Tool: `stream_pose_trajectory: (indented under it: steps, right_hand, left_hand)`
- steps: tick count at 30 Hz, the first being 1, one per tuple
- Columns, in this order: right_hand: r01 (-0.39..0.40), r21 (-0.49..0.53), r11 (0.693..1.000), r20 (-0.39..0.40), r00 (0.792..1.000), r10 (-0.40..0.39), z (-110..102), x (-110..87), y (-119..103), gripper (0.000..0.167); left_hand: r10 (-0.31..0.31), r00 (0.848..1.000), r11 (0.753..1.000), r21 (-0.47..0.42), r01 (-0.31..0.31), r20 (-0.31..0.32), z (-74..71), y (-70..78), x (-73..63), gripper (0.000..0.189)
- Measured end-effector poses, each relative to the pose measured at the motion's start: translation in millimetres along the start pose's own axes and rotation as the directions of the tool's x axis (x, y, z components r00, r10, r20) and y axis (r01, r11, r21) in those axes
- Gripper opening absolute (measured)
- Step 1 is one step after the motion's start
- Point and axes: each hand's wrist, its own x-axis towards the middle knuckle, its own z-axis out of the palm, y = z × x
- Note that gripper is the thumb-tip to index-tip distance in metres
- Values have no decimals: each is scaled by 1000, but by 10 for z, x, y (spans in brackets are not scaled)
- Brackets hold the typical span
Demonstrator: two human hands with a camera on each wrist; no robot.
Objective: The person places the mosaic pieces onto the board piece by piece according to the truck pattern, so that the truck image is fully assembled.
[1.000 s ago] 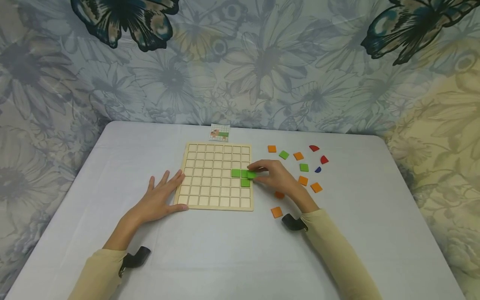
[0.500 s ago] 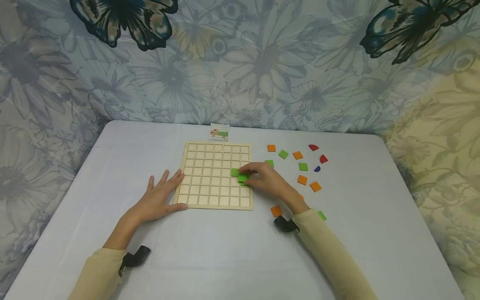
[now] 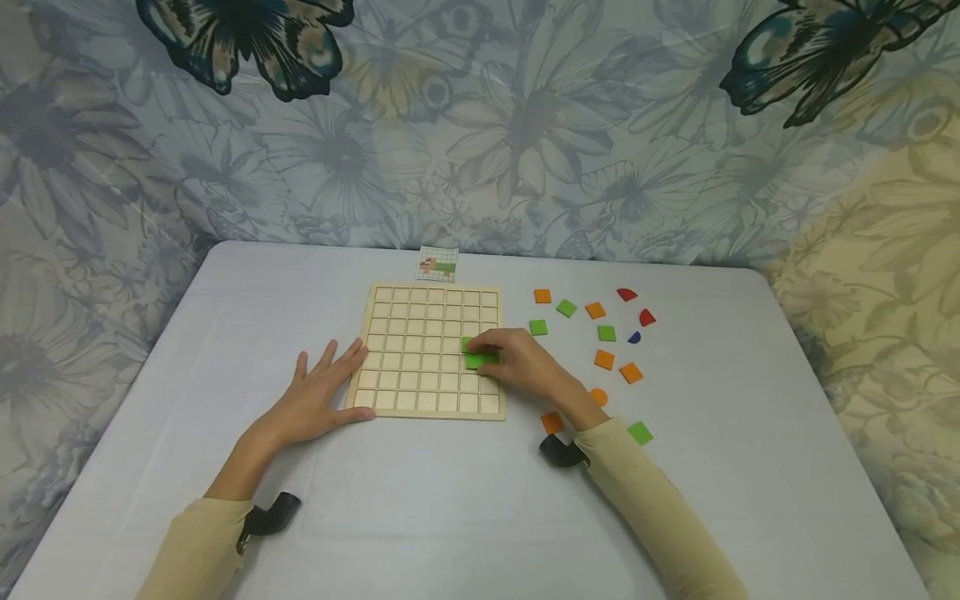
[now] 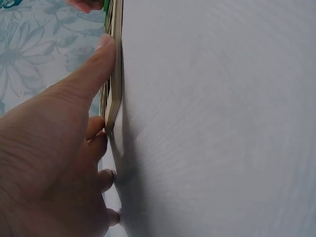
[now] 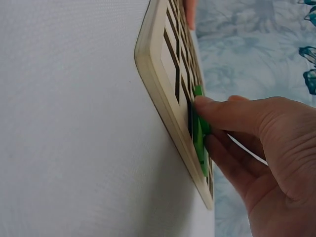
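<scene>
A light wooden grid board (image 3: pixel 411 383) lies on the white table. My left hand (image 3: pixel 318 396) rests at its left side with fingers spread; in the left wrist view the thumb (image 4: pixel 94 69) lies along the board's edge. My right hand (image 3: pixel 528 362) pinches a green square tile (image 3: pixel 474 362) between thumb and fingers, low over the right part of the grid. Other green tiles are set in cells there, partly covered by this hand. In the right wrist view the thumb (image 5: pixel 227 114) touches the green tile (image 5: pixel 198 94) close against the grid.
A small picture card (image 3: pixel 437 264) lies behind the board. To its right are scattered orange squares (image 3: pixel 596 311), green squares (image 3: pixel 607 333), an orange round piece (image 3: pixel 598 397), red wedges (image 3: pixel 627 294) and a blue piece (image 3: pixel 634 337). A patterned cloth (image 3: pixel 480 150) hangs behind the table.
My right hand has moved left over the board with the green tile, from the right edge to one column further in. The left hand has stayed in place.
</scene>
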Motion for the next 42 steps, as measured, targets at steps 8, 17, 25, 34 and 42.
stream_pose_trajectory:
  steps: [8, 17, 25, 34, 42]
  right_hand:
    - [-3, -23, 1000, 25, 1000, 4, 25, 21, -44, 34]
    - [12, -38, 999, 48, 999, -10, 14, 15, -79, 33]
    - [-8, -50, 999, 41, 999, 10, 10, 11, -94, 32]
    - [6, -49, 999, -2, 1000, -7, -76, -61, -98, 31]
    - [-13, -67, 998, -23, 1000, 11, -184, -214, -28, 29]
  left_hand:
    - [-3, 1000, 1000, 1, 3, 3, 6, -10, -1, 102]
    - [2, 1000, 1000, -9, -2, -5, 5, -15, 10, 102]
    - [1, 1000, 1000, -3, -1, 2, 1, -12, 11, 102]
    - [-14, 1000, 1000, 11, 14, 8, -2, -15, 1, 104]
    - [-9, 1000, 1000, 6, 9, 3, -10, 12, 3, 103]
